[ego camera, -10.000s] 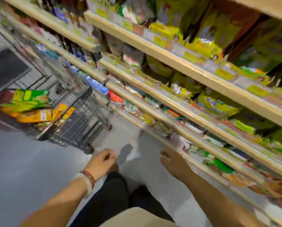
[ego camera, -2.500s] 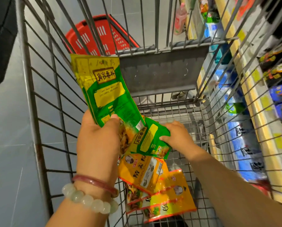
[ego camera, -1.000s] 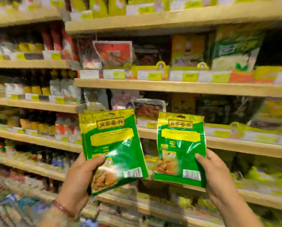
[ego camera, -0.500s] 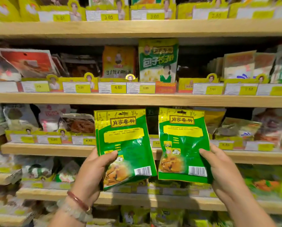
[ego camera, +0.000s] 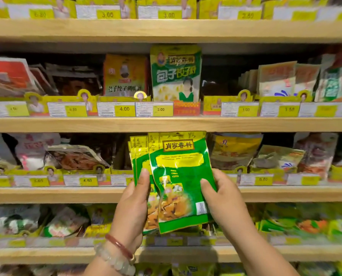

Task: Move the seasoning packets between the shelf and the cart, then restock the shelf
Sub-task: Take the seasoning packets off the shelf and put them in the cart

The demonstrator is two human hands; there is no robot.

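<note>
Both hands up at the wooden store shelf (ego camera: 166, 124) — the left hand (ego camera: 132, 208) grips a small stack of green-and-yellow foil seasoning packets (ego camera: 141, 162), thumb pressed on their front. The right hand (ego camera: 224, 200) pinches one more green-and-yellow packet (ego camera: 178, 176), overlapping the stack's front. All packets are upright, just before the middle shelf row, above yellow price tags (ego camera: 124, 109).
</note>
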